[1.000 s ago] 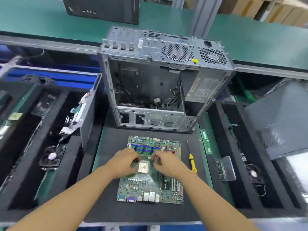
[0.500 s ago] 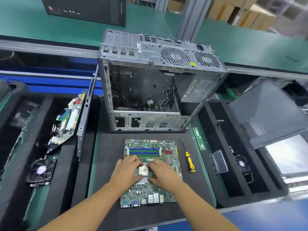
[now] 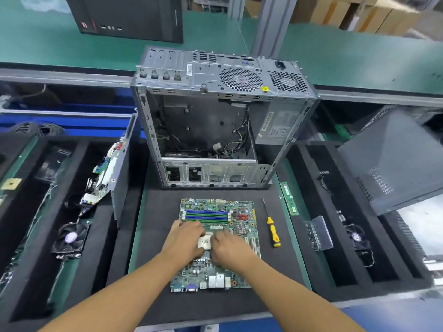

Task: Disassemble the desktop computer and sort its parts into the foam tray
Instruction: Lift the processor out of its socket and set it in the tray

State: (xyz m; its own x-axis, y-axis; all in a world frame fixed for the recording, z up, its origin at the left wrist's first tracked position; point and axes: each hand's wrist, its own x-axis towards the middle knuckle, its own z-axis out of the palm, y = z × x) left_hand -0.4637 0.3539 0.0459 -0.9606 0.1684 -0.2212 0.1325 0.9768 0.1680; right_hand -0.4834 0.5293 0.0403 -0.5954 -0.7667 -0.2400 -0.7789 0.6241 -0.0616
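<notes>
Currently motherboard (image 3: 206,214) is laid flat on the foam pad (image 3: 155,236) before the open case (image 3: 215,130). Left grip (image 3: 185,238) and right grip (image 3: 230,248) are set with bent fingers at the edges of the CPU (image 3: 205,241); an actual pinch cannot be confirmed

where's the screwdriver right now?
Head view: the screwdriver lies on the black mat just right of the motherboard, between it and the RAM stick, in front of the open case.
</notes>
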